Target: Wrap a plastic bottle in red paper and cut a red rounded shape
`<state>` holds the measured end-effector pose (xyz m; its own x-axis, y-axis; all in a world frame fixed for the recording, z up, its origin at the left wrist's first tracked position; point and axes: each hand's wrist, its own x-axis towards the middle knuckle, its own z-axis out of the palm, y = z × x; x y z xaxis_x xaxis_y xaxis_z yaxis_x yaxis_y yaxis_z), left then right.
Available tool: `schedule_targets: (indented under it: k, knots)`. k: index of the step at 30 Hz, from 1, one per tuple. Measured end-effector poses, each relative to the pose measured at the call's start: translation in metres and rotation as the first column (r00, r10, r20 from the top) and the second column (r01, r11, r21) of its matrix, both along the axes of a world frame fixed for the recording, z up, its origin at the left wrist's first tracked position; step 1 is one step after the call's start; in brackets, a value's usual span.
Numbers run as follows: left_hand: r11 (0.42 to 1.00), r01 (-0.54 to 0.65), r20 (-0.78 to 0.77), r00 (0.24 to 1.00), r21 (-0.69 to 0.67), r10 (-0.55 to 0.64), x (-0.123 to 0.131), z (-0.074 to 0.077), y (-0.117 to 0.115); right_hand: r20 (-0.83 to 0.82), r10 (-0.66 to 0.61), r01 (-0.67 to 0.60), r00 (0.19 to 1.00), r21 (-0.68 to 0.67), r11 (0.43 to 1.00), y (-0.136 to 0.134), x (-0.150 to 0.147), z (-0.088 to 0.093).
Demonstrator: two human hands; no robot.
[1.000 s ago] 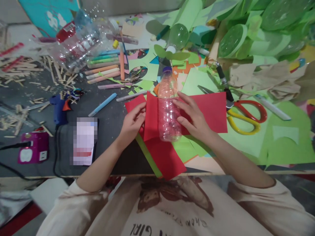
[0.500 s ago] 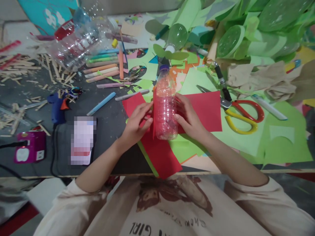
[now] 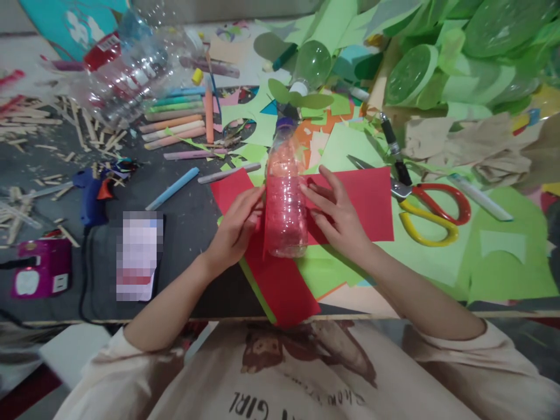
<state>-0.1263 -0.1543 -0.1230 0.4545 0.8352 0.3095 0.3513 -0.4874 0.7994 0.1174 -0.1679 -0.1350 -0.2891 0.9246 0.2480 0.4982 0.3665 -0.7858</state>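
Note:
A clear plastic bottle [image 3: 286,204] with a purple cap lies over a red paper strip [image 3: 367,204], its cap pointing away from me. At its left side, my left hand [image 3: 236,224] is closed, with the fingertips pressing the raised left edge of the red paper against the bottle. My right hand [image 3: 339,216] has its fingers spread over the red paper, the tips close to or touching the bottle's right side. Under both hands, another red strip [image 3: 284,289] slants toward the table's front edge, with green paper beneath it.
Scissors [image 3: 431,207] with red and yellow handles and a black pen [image 3: 394,146] lie to the right. A phone [image 3: 137,254], a blue glue gun [image 3: 91,195] and a purple power block [image 3: 44,268] are on the left. Markers, sticks, plastic bottles and green paper pieces crowd the back.
My right hand has loosened from the bottle, and its fingers have spread over the red paper. The left hand stays at the bottle's left side. The view has shifted slightly.

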Motion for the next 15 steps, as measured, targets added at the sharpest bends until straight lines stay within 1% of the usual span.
schedule_targets:
  k: [2, 4, 7, 9, 10, 13, 15]
  knots:
    - [1.000, 0.002, 0.025, 1.000, -0.020, -0.002, 0.0000, 0.0001, 0.0009, 0.013, -0.001, 0.001, 1.000, 0.034, 0.999, -0.0003, 0.0004, 0.0005]
    - [1.000, 0.019, 0.054, 0.998, -0.015, -0.018, 0.0004, 0.0009, 0.0015, 0.015, -0.031, 0.030, 0.999, 0.043, 0.999, -0.0004, 0.0006, 0.0009]
    - [1.000, 0.025, 0.072, 0.997, -0.012, -0.024, 0.0010, 0.0018, 0.0012, -0.006, -0.092, 0.092, 0.996, 0.004, 0.996, -0.0008, 0.0000, 0.0016]
    - [1.000, 0.016, 0.058, 0.998, -0.022, -0.014, 0.0011, 0.0018, 0.0004, -0.016, -0.094, 0.094, 0.995, -0.010, 0.996, -0.0009, -0.0010, 0.0025]
    - [1.000, 0.010, 0.046, 0.999, -0.029, -0.009, 0.0011, 0.0016, -0.0002, -0.008, -0.070, 0.070, 0.998, 0.006, 0.998, -0.0008, -0.0015, 0.0030]
    - [1.000, 0.003, 0.018, 1.000, -0.015, -0.003, 0.0006, 0.0008, -0.0015, 0.064, 0.056, -0.062, 0.996, 0.095, 0.994, -0.0003, -0.0025, 0.0046]
    - [1.000, 0.007, -0.006, 1.000, 0.001, -0.007, 0.0001, 0.0005, -0.0019, 0.074, 0.094, -0.102, 0.993, 0.116, 0.988, -0.0002, -0.0026, 0.0053]
